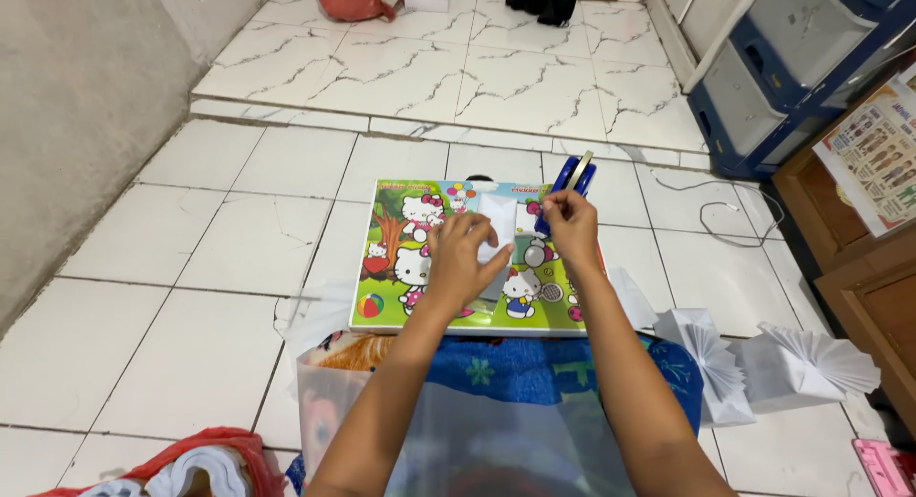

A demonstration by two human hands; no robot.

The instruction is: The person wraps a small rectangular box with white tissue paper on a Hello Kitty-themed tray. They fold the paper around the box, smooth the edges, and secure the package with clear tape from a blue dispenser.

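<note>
A small cartoon-printed lap table stands on the white tiled floor in front of me. On it lies a folded white paper piece. My left hand presses down on the paper's near part. My right hand is raised at the table's right side, fingers pinched on a strip of tape coming off a blue tape dispenser that stands at the far right corner of the table. Whether the tape touches the paper I cannot tell.
Two fan-folded white paper pieces lie on the floor to my right. A blue and white drawer unit and a wooden cabinet stand further right. A white cable trails on the tiles. A clear plastic bag rests near my lap.
</note>
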